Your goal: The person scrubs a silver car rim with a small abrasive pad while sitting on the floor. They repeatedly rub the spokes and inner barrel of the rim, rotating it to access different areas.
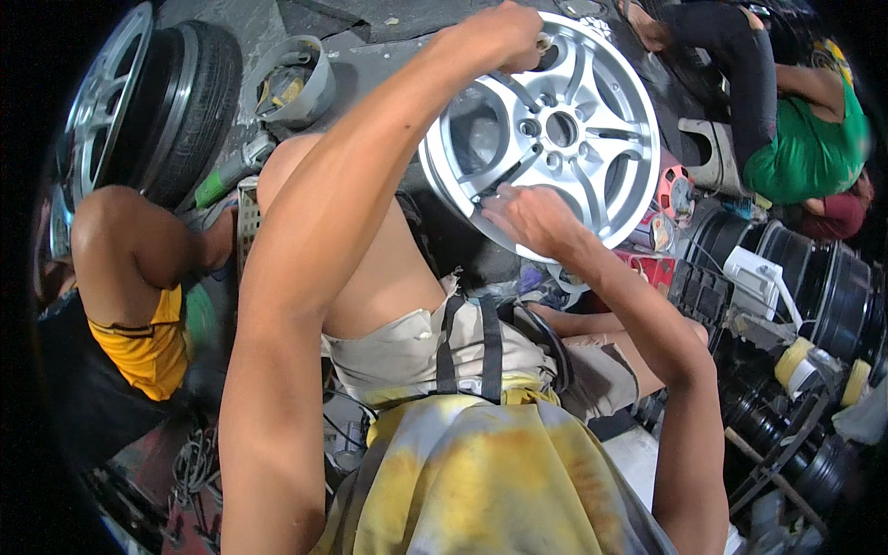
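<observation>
A silver spoked alloy wheel rim (647, 139) stands tilted in front of me, with its centre hole and several bolt holes showing. My left hand (516, 39) reaches across to the far upper left of the rim, its fingers curled over the edge there. My right hand (535, 220) is at the near lower left, on a spoke close to the outer lip. Its fingers are pressed together, and their tips are smeared; whatever they may hold is too small to make out.
On the left are a grey bucket (319, 88), a green-bodied power tool (231, 171), and a tyre (208, 102) beside another rim. A person in yellow shorts (148, 351) sits at left, another in a green top (805, 143) at far right. Dark rims (837, 287) crowd the right.
</observation>
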Motion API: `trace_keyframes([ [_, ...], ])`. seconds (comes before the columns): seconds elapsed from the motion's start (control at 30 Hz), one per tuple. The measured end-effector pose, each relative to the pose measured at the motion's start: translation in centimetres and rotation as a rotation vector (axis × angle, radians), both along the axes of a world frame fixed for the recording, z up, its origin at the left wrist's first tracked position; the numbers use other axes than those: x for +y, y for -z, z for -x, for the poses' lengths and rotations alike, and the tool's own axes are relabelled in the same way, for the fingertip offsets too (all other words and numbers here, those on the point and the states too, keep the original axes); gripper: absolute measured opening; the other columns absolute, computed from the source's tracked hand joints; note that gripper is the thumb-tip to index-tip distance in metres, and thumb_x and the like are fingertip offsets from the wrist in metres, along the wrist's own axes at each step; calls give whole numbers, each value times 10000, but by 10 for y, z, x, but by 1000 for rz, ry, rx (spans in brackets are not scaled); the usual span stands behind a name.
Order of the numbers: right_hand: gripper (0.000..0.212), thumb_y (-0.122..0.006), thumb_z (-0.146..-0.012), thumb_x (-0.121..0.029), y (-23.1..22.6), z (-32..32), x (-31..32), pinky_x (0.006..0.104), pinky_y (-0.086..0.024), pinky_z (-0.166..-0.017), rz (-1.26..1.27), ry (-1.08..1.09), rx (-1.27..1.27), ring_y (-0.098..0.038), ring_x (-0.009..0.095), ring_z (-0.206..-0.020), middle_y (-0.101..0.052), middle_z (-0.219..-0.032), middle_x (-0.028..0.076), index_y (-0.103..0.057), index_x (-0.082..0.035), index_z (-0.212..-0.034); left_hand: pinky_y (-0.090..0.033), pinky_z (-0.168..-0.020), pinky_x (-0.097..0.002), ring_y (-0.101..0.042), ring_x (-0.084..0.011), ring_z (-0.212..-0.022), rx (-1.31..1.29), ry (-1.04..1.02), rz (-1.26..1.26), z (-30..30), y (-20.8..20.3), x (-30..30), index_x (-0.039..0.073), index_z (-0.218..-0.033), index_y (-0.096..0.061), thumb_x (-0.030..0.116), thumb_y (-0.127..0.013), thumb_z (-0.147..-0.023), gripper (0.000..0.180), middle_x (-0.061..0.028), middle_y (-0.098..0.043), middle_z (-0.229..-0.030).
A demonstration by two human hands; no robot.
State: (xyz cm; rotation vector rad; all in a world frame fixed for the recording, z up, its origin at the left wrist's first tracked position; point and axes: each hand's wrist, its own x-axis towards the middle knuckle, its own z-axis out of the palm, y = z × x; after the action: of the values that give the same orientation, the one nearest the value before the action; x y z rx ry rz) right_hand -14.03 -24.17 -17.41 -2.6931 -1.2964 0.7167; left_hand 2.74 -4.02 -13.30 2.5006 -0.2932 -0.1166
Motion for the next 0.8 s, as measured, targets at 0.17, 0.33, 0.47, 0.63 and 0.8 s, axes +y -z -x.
trace_keyframes([
  [0.17,267,-556,-1007,-276,4,-53,-48,457,-577,-692,27,196,-240,-699,358,-808,-648,-917,181,-724,-87,-922,-580,-823,-466,-736,-399,-909,69,235,-171,7,18,-19,-35,-1047,-723,39,-519,-866,283,-277,-732,-965],
  [0.33,258,-550,-1012,-292,3,7,2,517,-564,-803,-40,116,35,-699,376,-946,-627,-1045,197,-686,-74,-987,-572,-935,-460,-704,-384,-1085,-41,207,-329,6,70,-20,15,-1047,-771,9,-600,-877,241,-238,-708,-1164],
  [0.47,296,-528,-1022,-280,-17,17,-41,463,-507,-828,-315,385,228,-644,343,-874,-629,-916,185,-710,-60,-943,-558,-970,-455,-681,-369,-1125,-139,228,-325,6,63,-22,13,-1118,-728,28,-587,-896,264,-207,-677,-1199],
  [0.63,383,-556,-1042,-330,-33,17,-181,317,-506,-670,-64,1013,692,-630,154,-750,-699,-913,55,-704,15,-1121,-556,-969,-456,-682,-365,-1117,-165,232,-380,-12,97,-10,28,-1124,-718,48,-587,-910,251,-192,-685,-1186],
  [0.8,387,-559,-1020,-291,-10,63,-198,311,-574,-757,-622,1584,875,-689,206,-816,-695,-1007,100,-659,43,-1188,-556,-947,-457,-690,-340,-1112,65,247,-443,-22,90,-30,28,-1092,-729,67,-608,-899,231,-176,-730,-1139],
])
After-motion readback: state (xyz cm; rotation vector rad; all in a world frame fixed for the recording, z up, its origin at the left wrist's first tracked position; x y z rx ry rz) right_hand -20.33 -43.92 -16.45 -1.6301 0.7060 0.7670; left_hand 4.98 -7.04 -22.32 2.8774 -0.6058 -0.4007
